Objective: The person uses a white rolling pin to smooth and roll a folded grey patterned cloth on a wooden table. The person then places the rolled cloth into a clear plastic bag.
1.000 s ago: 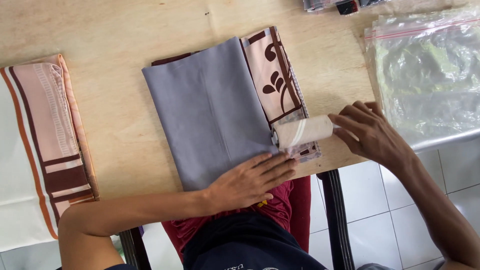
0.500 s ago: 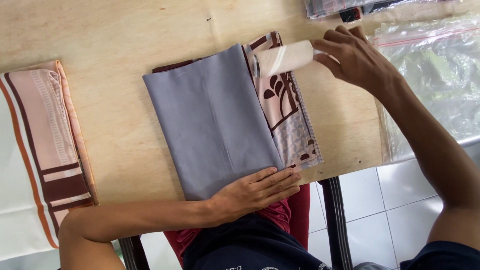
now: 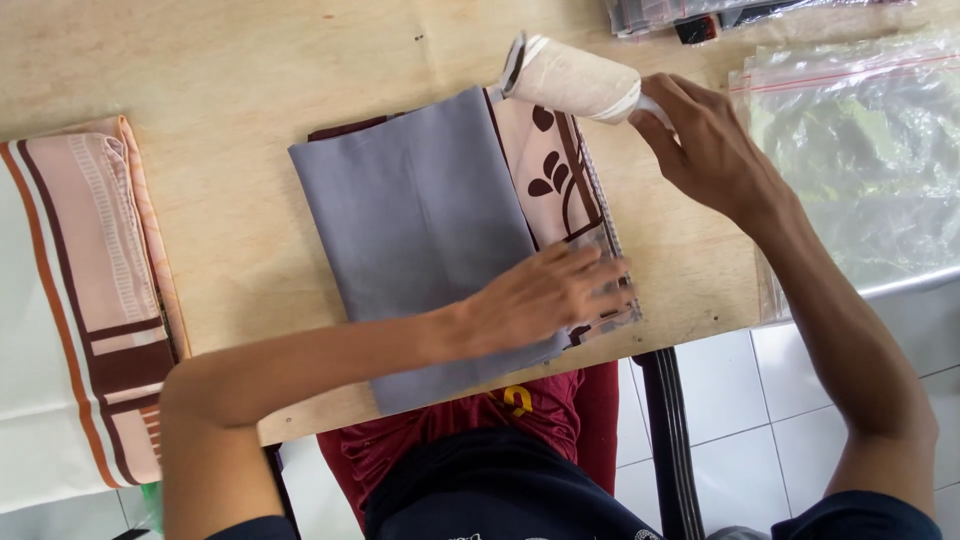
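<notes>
Wooden table [image 3: 250,60] carries it all: grey folded cloth [image 3: 420,220] in the middle, lapped over a pink leaf-patterned cloth [image 3: 560,170]. Far left, a striped pink cloth [image 3: 90,290] hangs past the edge. Right, clear zip bags [image 3: 860,150]; dark packets [image 3: 680,15] along the top.

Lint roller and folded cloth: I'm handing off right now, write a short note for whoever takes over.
Left hand: flat on the folded grey cloth, pinning its near right corner over the patterned cloth.
Right hand: grips the lint roller by its handle; the roller sits at the far edge of the patterned cloth.
Nearby: striped folded cloth at left, clear plastic bags at right, all on the wooden table.
Done: cloth folded and laid flat.
Left: cannot tell how much has been rolled.
</notes>
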